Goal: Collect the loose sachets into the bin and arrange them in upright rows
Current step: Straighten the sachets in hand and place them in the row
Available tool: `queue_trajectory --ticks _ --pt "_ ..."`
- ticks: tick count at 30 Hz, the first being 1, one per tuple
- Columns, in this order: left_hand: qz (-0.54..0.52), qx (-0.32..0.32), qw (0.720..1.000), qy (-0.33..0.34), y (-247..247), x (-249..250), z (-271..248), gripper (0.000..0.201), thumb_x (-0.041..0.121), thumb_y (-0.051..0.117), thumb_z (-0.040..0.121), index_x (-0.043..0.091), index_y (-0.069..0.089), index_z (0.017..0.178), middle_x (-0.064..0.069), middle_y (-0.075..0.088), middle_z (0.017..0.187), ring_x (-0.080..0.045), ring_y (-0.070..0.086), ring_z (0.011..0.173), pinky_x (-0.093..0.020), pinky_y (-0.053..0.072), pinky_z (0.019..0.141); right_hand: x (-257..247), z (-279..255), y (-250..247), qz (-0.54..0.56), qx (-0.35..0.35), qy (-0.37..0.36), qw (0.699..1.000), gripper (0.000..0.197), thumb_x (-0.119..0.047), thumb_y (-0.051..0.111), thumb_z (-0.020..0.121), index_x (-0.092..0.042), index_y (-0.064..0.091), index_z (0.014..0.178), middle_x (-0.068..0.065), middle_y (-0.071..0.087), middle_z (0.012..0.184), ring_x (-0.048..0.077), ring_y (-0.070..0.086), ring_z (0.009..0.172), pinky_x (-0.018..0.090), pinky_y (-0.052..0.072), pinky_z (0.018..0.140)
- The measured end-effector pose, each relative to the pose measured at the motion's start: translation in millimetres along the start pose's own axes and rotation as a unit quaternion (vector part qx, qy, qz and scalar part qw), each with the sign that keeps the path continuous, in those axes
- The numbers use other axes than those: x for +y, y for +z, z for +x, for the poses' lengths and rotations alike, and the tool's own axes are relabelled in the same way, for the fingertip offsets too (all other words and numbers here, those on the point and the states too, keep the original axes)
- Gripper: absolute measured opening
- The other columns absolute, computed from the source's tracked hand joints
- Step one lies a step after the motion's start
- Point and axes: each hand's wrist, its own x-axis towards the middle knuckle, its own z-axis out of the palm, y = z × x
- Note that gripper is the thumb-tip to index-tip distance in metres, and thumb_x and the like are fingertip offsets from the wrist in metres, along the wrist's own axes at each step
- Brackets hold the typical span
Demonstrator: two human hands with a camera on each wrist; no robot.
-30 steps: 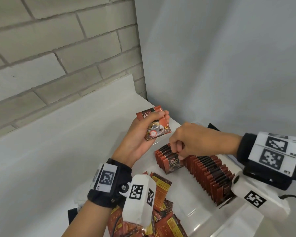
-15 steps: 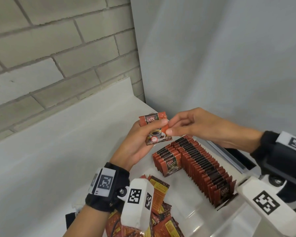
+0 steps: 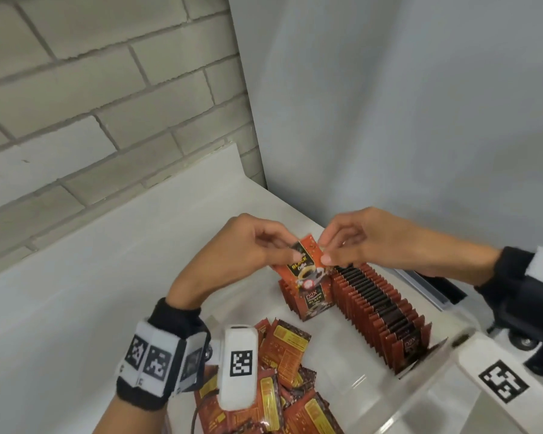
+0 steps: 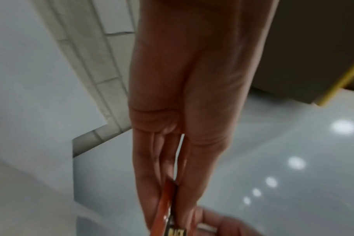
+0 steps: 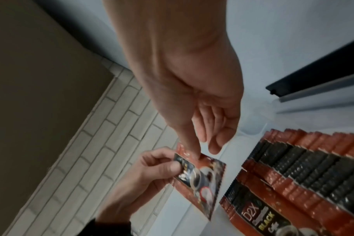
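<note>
Two hands pinching one sachet (image 3: pixel 304 264) above the clear bin (image 3: pixel 427 399), left hand (image 3: pixel 248 245) and right hand (image 3: pixel 367 239) each gripping an edge, upright rows (image 3: pixel 376 311) standing inside, loose sachets (image 3: pixel 282 371) lying near, white counter (image 3: pixel 76 308) meeting brick wall (image 3: pixel 91 89), left wrist view showing fingers (image 4: pixel 150 167) clamping the sachet edge, right wrist view showing thumb and forefinger nipping its top.

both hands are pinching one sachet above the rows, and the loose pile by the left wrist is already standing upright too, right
Not quite. Both the left hand and right hand do pinch one sachet above the upright rows, but the loose pile lies flat and jumbled, as the head view shows.
</note>
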Motion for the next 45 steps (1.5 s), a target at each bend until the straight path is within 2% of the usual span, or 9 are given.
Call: queue_trajectory --ticks 4,13,17,20,27,32,37,42,45 --pt "0.134 -0.054 0.989 -0.027 17.0 -1.3 3.1 0.012 0.013 0.081 0.073 0.007 0.073 0.08 0.0 0.072 0.067 -0.013 0.069 0.063 -0.015 0.05 0.062 -3.5 -19.8 14.3 -0.097 0.048 -0.044 0.993 0.014 -0.02 0.071 0.082 -0.023 0.058 0.086 -0.006 0.066 0.08 0.0 0.061 0.065 0.016 0.048 0.064" --pt "0.289 -0.052 0.955 -0.048 48.2 -17.6 14.1 0.015 0.018 0.078 0.078 0.007 0.068 0.074 0.002 0.063 0.066 -0.015 0.062 0.063 -0.016 0.047 0.059 10.3 -27.6 60.1 -0.248 -0.145 0.005 0.958 0.01 -0.025 0.046 0.098 -0.018 0.044 0.105 -0.008 0.047 0.088 0.008 0.049 0.076 0.028 0.048 0.073" --pt "0.502 -0.047 0.863 -0.031 61.4 -15.7 10.1 0.025 0.036 0.062 0.089 0.011 0.059 0.085 0.001 0.046 0.073 -0.02 0.054 0.076 -0.03 0.04 0.063 19.2 -24.2 66.7 -0.236 -0.155 0.03 0.959 0.011 -0.03 0.047 0.097 -0.027 0.036 0.097 -0.015 0.039 0.083 0.003 0.042 0.072 0.02 0.041 0.069" --pt "0.546 -0.032 0.837 -0.026 65.9 -13.6 7.0 0.027 0.039 0.054 0.095 0.016 0.048 0.083 0.0 0.035 0.074 -0.021 0.047 0.076 -0.031 0.033 0.064 24.4 -22.6 70.3 -0.235 -0.153 0.033 0.959 0.027 -0.032 0.048 0.097 -0.018 0.045 0.12 -0.011 0.043 0.09 0.007 0.046 0.081 0.024 0.044 0.076" --pt "0.576 -0.016 0.817 -0.02 67.2 -9.5 -0.9 0.034 0.048 0.049 0.095 0.017 0.039 0.083 -0.008 0.059 0.098 -0.022 0.05 0.078 -0.03 0.032 0.063 34.1 -22.6 75.8 -0.231 -0.152 0.028 0.961 0.045 -0.036 0.049 0.097 -0.016 0.038 0.136 -0.002 0.047 0.123 0.01 0.049 0.1 0.025 0.045 0.087" --pt "0.538 0.0 0.842 0.042 56.2 -5.7 -6.5 0.036 0.039 0.037 0.101 0.017 0.044 0.128 -0.002 0.049 0.117 -0.021 0.05 0.106 -0.03 0.037 0.068 33.4 -16.4 75.7 -0.233 -0.145 0.036 0.961 0.033 -0.033 0.048 0.097 -0.016 0.042 0.124 -0.004 0.046 0.112 0.01 0.048 0.093 0.024 0.043 0.081" --pt "0.495 -0.041 0.868 0.018 53.5 -14.6 -23.3 0.031 0.022 0.037 0.101 0.015 0.052 0.127 0.0 0.046 0.117 -0.018 0.05 0.104 -0.034 0.049 0.079 34.1 -13.4 76.5 -0.231 -0.14 0.03 0.962 0.038 -0.031 0.048 0.098 -0.015 0.04 0.131 -0.002 0.044 0.122 0.011 0.045 0.103 0.026 0.042 0.09" --pt "0.304 0.002 0.942 -0.142 33.1 -18.5 -40.9 0.032 0.022 0.037 0.1 0.018 0.057 0.125 0.001 0.062 0.117 -0.011 0.06 0.1 -0.026 0.049 0.087 37.8 -16.0 76.3 -0.215 -0.14 0.023 0.966 0.041 -0.031 0.049 0.098 -0.017 0.036 0.134 -0.008 0.037 0.115 0.008 0.041 0.103 0.022 0.037 0.087" --pt "0.189 -0.062 0.95 -0.242 36.0 -22.7 -50.9 0.048 0.022 0.039 0.1 0.021 0.03 0.148 0.004 0.045 0.144 -0.011 0.048 0.123 -0.025 0.043 0.098 36.5 -13.9 78.2 -0.218 -0.138 0.017 0.966 0.039 -0.033 0.049 0.097 -0.018 0.038 0.131 -0.009 0.038 0.115 0.007 0.042 0.103 0.023 0.04 0.091"
